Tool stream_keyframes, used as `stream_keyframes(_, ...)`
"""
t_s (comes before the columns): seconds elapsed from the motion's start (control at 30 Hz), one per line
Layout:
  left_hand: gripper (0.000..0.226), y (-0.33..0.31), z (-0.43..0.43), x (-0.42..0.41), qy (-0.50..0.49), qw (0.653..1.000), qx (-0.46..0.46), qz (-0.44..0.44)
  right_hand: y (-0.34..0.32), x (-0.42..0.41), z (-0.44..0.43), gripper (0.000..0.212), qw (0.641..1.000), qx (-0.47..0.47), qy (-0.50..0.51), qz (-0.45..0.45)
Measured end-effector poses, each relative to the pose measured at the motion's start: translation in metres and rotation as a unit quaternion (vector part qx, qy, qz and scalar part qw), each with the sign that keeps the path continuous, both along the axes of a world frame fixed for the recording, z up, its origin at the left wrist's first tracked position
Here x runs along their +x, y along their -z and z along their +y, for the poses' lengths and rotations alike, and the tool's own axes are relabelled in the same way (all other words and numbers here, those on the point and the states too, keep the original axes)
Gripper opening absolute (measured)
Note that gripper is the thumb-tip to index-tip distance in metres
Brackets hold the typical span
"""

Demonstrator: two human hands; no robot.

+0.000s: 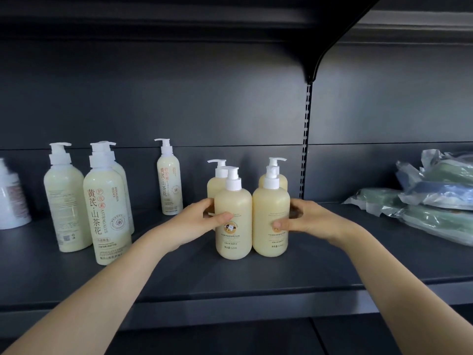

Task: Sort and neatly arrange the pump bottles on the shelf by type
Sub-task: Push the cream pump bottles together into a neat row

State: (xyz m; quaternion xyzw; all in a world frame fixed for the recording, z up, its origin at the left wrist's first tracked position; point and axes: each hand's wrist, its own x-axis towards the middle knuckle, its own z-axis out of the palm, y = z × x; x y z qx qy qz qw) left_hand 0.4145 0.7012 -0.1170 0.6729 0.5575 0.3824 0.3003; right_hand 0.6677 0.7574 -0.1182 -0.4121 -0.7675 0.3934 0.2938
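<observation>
Dark shelf (pixel 256 283), centre: left hand (pixel 199 221) grips the front-left yellow bottle (pixel 231 242), right hand (pixel 307 221) grips its front-right twin (pixel 270 201). Nudge both inward evenly, bases flat; tall cream bottles (pixel 105 201) stand at nine o'clock.

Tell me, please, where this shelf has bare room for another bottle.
Widest bare patch: shelf between the four yellow bottles, which the left hand and right hand grip, and the wrapped packs at right. The front strip is free. Crowded at left among the tall cream bottles.

Matt dark metal shelf (pixel 256 275); smooth translucent plastic pump bottles (pixel 233 221).
</observation>
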Motion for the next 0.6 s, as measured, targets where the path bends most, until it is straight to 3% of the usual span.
stream_keyframes(0.17,0.021,-0.014,-0.012,-0.015,-0.072,0.997,0.021,0.022,-0.029,0.021,-0.004,0.033,0.987,0.048,0.016,-0.153)
stream_keyframes(0.23,0.02,-0.025,-0.012,-0.023,-0.106,0.993,0.042,0.029,-0.043,0.028,-0.002,0.022,0.979,0.089,0.043,-0.177)
stream_keyframes(0.43,0.015,-0.071,0.017,-0.036,-0.171,0.972,0.131,0.092,-0.089,0.029,0.028,0.003,0.958,0.201,0.116,-0.17)
stream_keyframes(0.53,0.012,-0.087,0.048,-0.039,-0.163,0.97,0.142,0.111,-0.101,0.017,0.056,0.003,0.952,0.24,0.132,-0.136)
stream_keyframes(0.6,0.016,-0.092,0.07,-0.04,-0.149,0.973,0.136,0.112,-0.104,0.005,0.074,0.015,0.958,0.23,0.134,-0.109)
